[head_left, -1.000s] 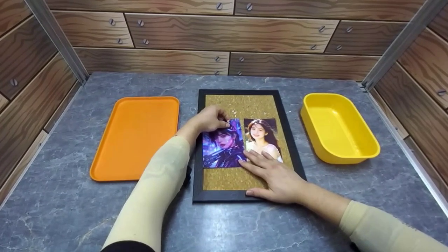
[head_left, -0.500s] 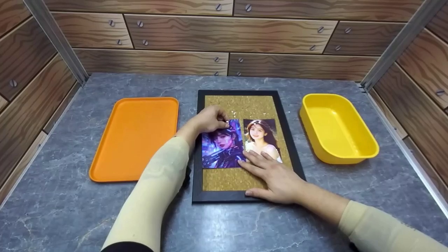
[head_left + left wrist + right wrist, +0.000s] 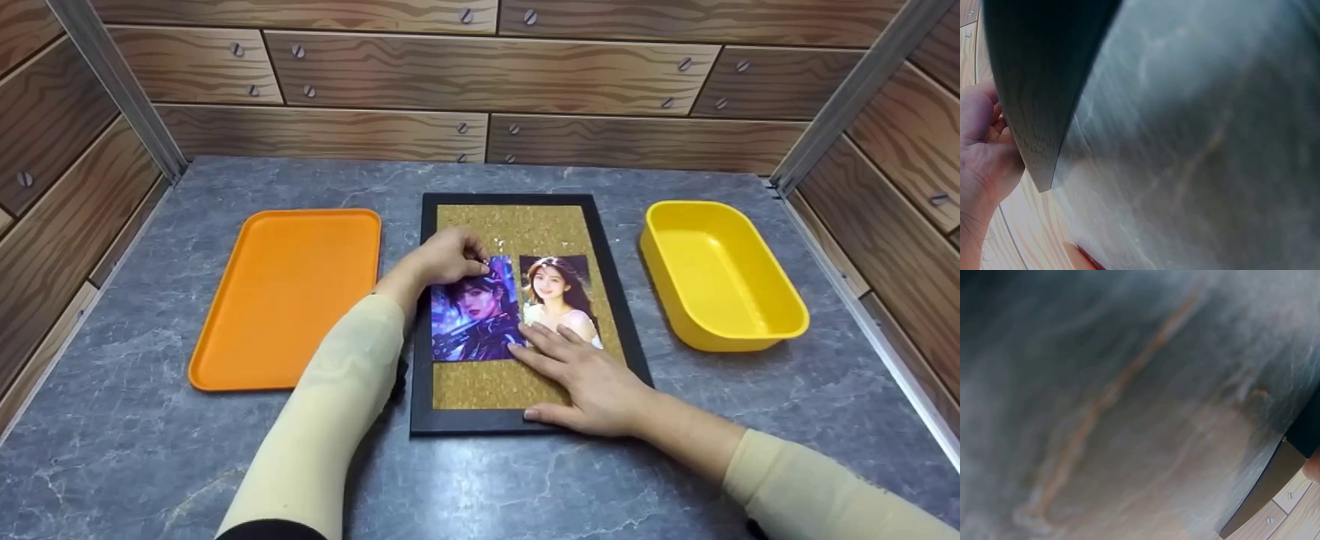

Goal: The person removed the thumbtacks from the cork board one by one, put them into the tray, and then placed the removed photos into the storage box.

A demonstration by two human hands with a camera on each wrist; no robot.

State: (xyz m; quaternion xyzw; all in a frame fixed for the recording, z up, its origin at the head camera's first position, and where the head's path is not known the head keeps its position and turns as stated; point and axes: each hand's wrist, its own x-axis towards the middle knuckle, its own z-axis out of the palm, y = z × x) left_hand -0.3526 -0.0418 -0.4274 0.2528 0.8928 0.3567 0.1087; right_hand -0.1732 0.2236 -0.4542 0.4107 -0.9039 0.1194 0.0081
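A cork board point(image 3: 480, 386) in a black frame lies flat on the table, bearing two photos side by side. My left hand point(image 3: 451, 256) is bent over the top of the purple-blue portrait photo point(image 3: 476, 319), thumb and fingertips pinching a tiny glinting push pin point(image 3: 486, 262) mostly hidden by them. Over the lower part of the second photo point(image 3: 553, 289), which shows a long-haired person in white, my right hand point(image 3: 589, 375) rests with spread, straight fingers, its thumb on the black frame. In the left wrist view, the left hand point(image 3: 985, 146) is partly behind the frame's dark edge point(image 3: 1044, 129).
Left of the board lies an orange tray point(image 3: 289, 292); a yellow bin point(image 3: 724, 277) stands to its right. Small clear push pins point(image 3: 499, 244) sit on the cork above the photos. Wood-patterned walls point(image 3: 480, 71) enclose the grey marbled table point(image 3: 480, 487).
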